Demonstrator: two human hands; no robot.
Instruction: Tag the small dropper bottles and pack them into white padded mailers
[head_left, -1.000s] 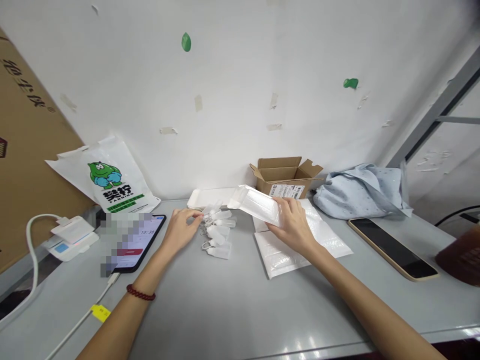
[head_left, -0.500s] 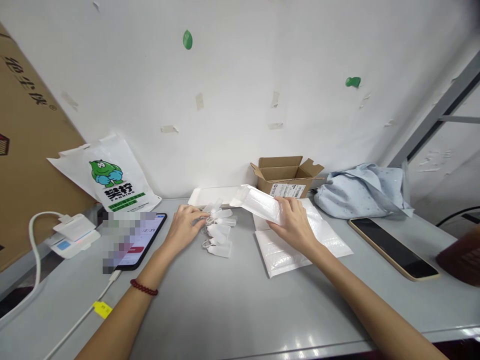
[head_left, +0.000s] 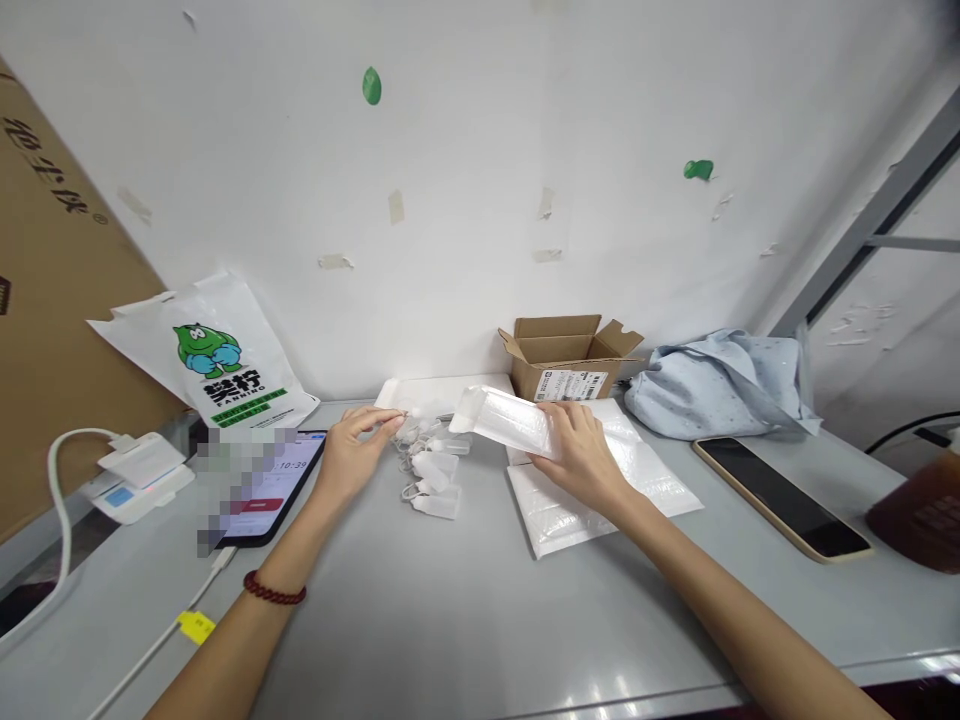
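Observation:
My right hand point(head_left: 579, 455) grips a white bubble mailer point(head_left: 501, 418), held level above the grey table point(head_left: 450, 620) with its open end toward the left. My left hand point(head_left: 352, 455) pinches one small white plastic bottle point(head_left: 411, 425) and holds it near the mailer's mouth. Several more small white bottles point(head_left: 433, 485) with looped caps lie in a cluster on the table just below. A red bead bracelet circles my left wrist.
A stack of white mailers point(head_left: 600, 490) lies under my right forearm. An open cardboard box point(head_left: 570, 358) and a white tray point(head_left: 442, 392) stand at the wall. A phone point(head_left: 266, 490) lies left, another phone point(head_left: 780, 495) right, beside blue cloth point(head_left: 720, 385).
My left hand has picked one small bottle out of the cluster and raised it toward the mailer's opening. My right hand has lowered and tilted the mailer slightly to the left.

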